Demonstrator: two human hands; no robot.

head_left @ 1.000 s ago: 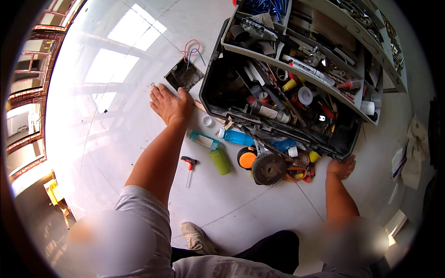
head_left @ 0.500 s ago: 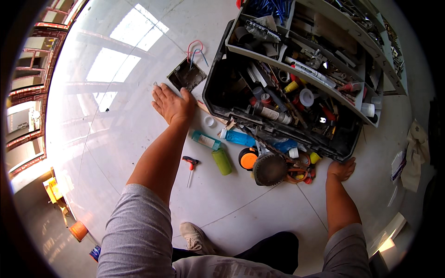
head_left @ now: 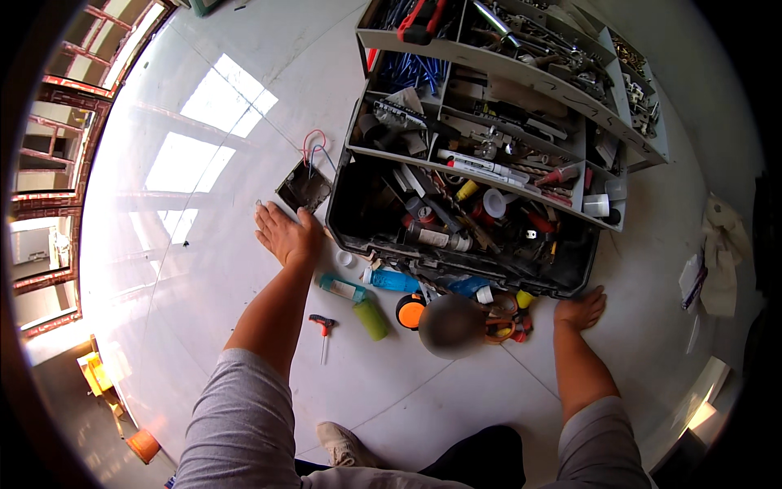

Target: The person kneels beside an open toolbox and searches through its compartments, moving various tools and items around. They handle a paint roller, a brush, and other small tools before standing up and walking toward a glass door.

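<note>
Black plastic formed the open toolbox (head_left: 456, 244), its 2 grey trays (head_left: 521, 81) folded out above it on the white tiled floor (head_left: 204, 147). The left hand (head_left: 287, 235) lay flat and spread on the floor, holding nothing, just beside the toolbox's left front corner. A small dark box with red wires (head_left: 304, 186) sat just beyond its fingers, against the toolbox's left side. The right hand (head_left: 580, 308) rested open and empty on the floor at the toolbox's right front corner. In front of the toolbox lay a blue bottle (head_left: 391, 279), a green tube (head_left: 371, 318), an orange wheel (head_left: 410, 310) and a small red-handled tool (head_left: 323, 328).
</note>
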